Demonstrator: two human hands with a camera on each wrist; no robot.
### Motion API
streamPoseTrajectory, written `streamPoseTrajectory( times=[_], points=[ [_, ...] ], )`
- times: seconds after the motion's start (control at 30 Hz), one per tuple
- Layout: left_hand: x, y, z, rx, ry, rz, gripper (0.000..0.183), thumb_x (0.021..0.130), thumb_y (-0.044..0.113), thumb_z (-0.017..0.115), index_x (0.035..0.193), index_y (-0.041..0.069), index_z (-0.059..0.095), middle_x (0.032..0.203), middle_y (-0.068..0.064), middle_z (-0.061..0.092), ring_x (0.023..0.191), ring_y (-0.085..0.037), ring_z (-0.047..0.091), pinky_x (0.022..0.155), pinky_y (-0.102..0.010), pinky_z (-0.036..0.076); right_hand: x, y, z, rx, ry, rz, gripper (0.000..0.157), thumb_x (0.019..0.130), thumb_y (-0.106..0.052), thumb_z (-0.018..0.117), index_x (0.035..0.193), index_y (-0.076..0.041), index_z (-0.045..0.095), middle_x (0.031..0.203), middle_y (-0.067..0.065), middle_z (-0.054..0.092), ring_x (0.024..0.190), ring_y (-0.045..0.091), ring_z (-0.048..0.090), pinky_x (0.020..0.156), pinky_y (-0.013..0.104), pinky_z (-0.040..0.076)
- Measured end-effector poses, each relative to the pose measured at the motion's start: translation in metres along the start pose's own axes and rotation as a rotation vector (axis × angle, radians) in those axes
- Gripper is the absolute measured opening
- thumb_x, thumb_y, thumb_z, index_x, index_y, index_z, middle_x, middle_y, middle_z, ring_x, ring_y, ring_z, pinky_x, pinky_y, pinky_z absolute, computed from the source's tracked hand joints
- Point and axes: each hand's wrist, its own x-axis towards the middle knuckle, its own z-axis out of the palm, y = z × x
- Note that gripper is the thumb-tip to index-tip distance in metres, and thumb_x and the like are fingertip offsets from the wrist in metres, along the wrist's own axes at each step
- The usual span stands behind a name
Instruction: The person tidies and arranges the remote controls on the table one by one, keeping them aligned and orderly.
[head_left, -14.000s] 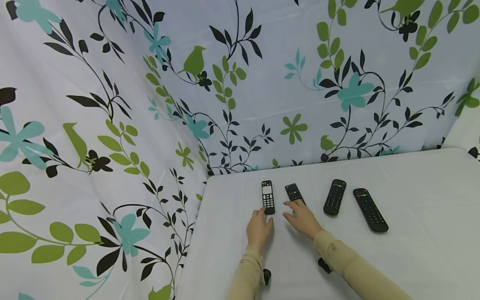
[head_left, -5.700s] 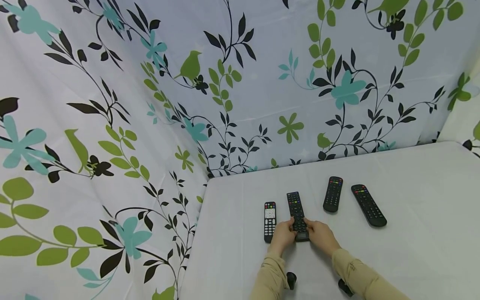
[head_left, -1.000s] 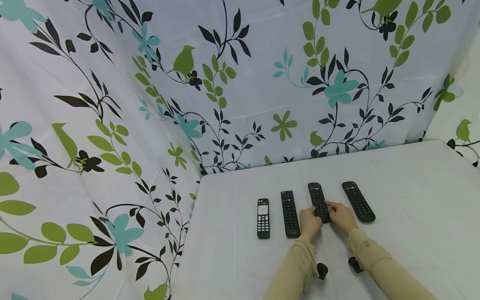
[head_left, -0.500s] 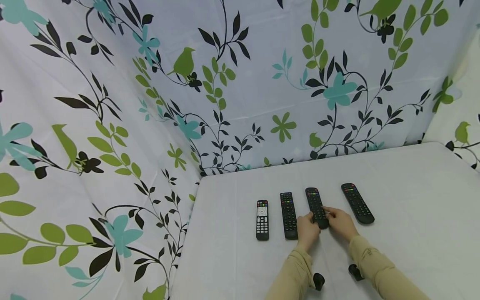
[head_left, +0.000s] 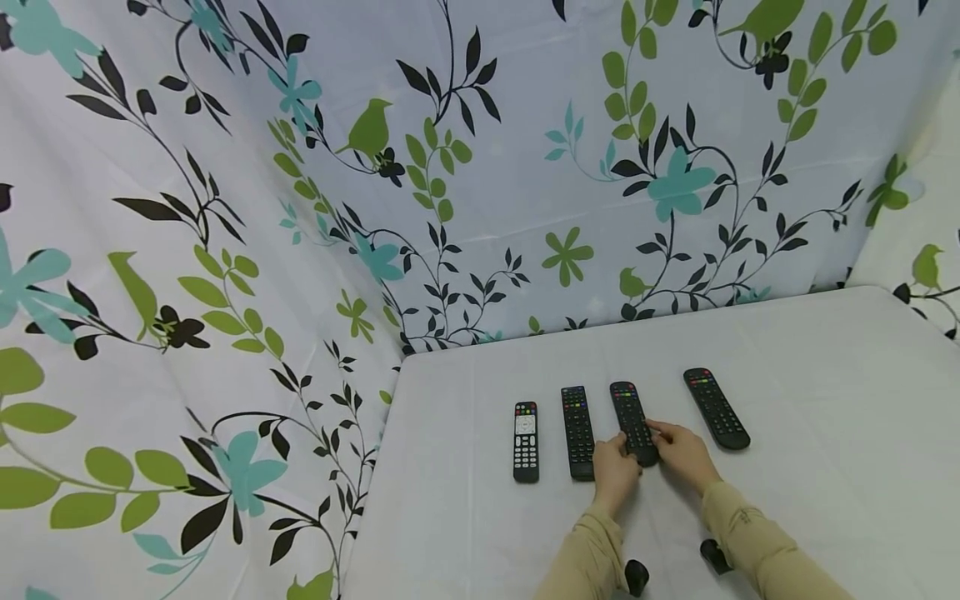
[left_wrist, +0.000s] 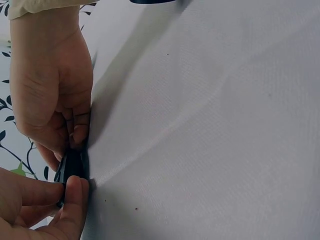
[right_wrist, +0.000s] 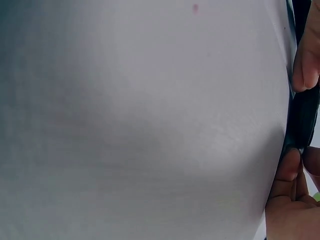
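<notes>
Four black remote controls would be a count too high, so several black remote controls lie in a row on the white table. My left hand [head_left: 615, 477] grips the lower left side of the third remote control from the left [head_left: 628, 412]. From the other side my right hand [head_left: 686, 457] pinches the same remote's lower right edge. In the left wrist view the dark remote [left_wrist: 72, 165] sits between my left hand [left_wrist: 52, 75] and my right hand [left_wrist: 50, 205]. At the right wrist view's edge, my right thumb and fingers [right_wrist: 290, 167] pinch the remote [right_wrist: 302, 117]; its keys are hidden there.
To the left lie a remote with a white upper panel [head_left: 526, 442] and a longer one [head_left: 577, 432], close to my left hand. Another remote [head_left: 717, 408] lies tilted on the right. Patterned cloth [head_left: 480, 167] hangs behind the white table [head_left: 840, 375].
Earlier, the leftmost two remotes were handled and now lie side by side, nearer me. The third remote has moved left, and over the last second slid closer to me with both hands.
</notes>
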Motion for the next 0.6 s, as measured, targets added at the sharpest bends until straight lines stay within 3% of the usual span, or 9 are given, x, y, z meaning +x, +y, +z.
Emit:
streamPoseTrajectory(
  times=[0.27, 0.6],
  points=[
    [-0.0033, -0.0039, -0.0017, 0.018, 0.016, 0.012, 0.038, 0.072, -0.003, 0.059, 0.110, -0.005, 0.057, 0.058, 0.001, 0.044, 0.057, -0.005, 0.033, 0.048, -0.015, 0.030, -0.0062, -0.0037, 0.0016, 0.006, 0.014, 0.001, 0.036, 0.085, -0.010, 0.045, 0.119, -0.002, 0.052, 0.095, 0.020, 0.061, 0.076, 0.021, 0.051, 0.066, 0.035, 0.041],
    [-0.0034, -0.0061, -0.0022, -0.017, 0.013, -0.003, 0.039, 0.070, -0.003, 0.056, 0.109, -0.003, 0.057, 0.066, 0.001, 0.044, 0.062, -0.006, 0.040, 0.050, -0.016, 0.030, -0.0077, -0.0010, 0.0027, 0.017, 0.026, 0.001, 0.037, 0.086, -0.014, 0.044, 0.120, -0.003, 0.051, 0.094, 0.017, 0.061, 0.075, 0.020, 0.050, 0.062, 0.028, 0.038]
  ],
)
